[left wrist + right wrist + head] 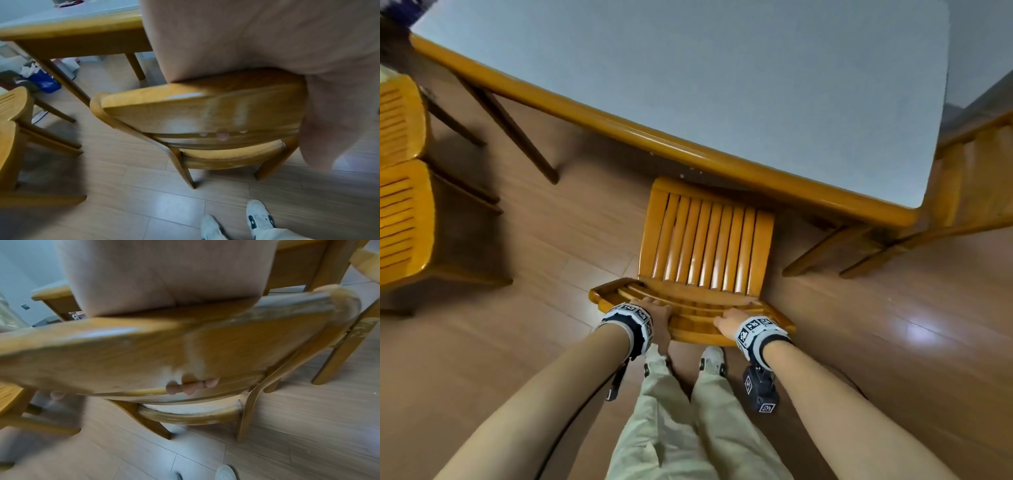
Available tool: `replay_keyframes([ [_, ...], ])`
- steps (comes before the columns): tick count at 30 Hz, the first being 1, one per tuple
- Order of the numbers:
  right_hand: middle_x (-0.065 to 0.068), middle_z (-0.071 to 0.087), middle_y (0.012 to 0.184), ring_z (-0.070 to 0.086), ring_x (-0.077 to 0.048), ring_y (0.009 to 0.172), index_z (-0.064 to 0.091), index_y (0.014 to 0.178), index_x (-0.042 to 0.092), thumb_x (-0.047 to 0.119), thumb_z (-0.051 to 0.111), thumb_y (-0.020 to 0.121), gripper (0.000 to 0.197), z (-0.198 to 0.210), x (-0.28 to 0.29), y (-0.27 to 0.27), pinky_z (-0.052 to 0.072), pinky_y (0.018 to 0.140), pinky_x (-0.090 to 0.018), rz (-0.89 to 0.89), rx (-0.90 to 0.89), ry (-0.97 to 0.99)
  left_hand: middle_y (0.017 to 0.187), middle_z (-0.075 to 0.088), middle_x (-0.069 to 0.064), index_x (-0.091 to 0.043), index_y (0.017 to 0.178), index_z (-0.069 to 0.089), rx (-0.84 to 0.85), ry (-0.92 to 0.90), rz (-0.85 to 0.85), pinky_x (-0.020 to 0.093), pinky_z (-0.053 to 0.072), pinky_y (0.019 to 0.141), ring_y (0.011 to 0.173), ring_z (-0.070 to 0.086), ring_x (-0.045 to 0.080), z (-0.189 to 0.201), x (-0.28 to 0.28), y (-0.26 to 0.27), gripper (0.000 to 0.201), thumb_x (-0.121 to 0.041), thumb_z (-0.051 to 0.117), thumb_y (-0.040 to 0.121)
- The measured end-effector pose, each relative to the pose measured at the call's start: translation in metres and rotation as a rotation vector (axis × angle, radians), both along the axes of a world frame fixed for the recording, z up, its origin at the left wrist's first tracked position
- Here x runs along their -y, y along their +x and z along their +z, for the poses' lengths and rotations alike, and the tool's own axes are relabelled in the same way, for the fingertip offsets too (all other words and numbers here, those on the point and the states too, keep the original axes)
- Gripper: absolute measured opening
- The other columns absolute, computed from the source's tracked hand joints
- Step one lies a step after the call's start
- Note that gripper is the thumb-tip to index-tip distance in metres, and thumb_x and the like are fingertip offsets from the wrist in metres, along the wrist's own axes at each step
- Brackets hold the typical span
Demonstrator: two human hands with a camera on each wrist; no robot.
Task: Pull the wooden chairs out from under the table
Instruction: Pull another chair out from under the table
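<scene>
A wooden chair (705,246) with a slatted seat stands in front of me, its front edge just under the rim of the grey-topped table (619,116). My left hand (654,313) grips the left part of the curved top rail (691,322); my right hand (732,320) grips the right part. In the left wrist view, fingertips (223,135) curl under the backrest (205,113). The right wrist view also shows fingertips (190,387) wrapped beneath the backrest (144,350).
Two more wooden chairs (404,192) stand side by side on the left, clear of the table. Another chair (969,192) sits at the table's right end. My shoes (712,359) are right behind the held chair. Bags (44,81) lie beyond the table.
</scene>
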State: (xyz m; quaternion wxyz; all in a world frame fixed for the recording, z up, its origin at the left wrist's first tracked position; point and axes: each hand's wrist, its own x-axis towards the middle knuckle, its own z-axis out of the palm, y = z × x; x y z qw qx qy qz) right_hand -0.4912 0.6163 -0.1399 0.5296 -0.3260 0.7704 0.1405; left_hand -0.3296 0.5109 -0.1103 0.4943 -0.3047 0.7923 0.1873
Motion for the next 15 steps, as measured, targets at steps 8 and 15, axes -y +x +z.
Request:
replay_keyframes([
  [8,-0.011,0.06,0.127,0.057,-0.03,0.111,0.057,0.125,0.015,0.047,0.029,0.095,0.052,-0.004,-0.053,0.013,0.044,0.096,-0.042,0.149,-0.11,0.009,0.15,0.042,0.007,-0.027,0.147,0.038,-0.004,-0.009,0.073,0.055,0.037,0.108,0.137,0.038,0.034,0.002,-0.068,0.02,0.081,-0.05,0.071,0.076],
  [15,-0.01,0.055,0.135,0.056,-0.028,0.115,0.053,0.133,0.015,0.046,0.025,0.096,0.056,-0.007,-0.117,0.034,0.045,0.096,-0.039,0.209,-0.095,0.021,0.135,0.051,0.007,-0.03,0.139,0.045,-0.012,0.004,0.099,0.05,0.046,0.098,0.121,0.049,0.032,0.005,-0.14,0.045,0.073,-0.042,0.067,0.07],
])
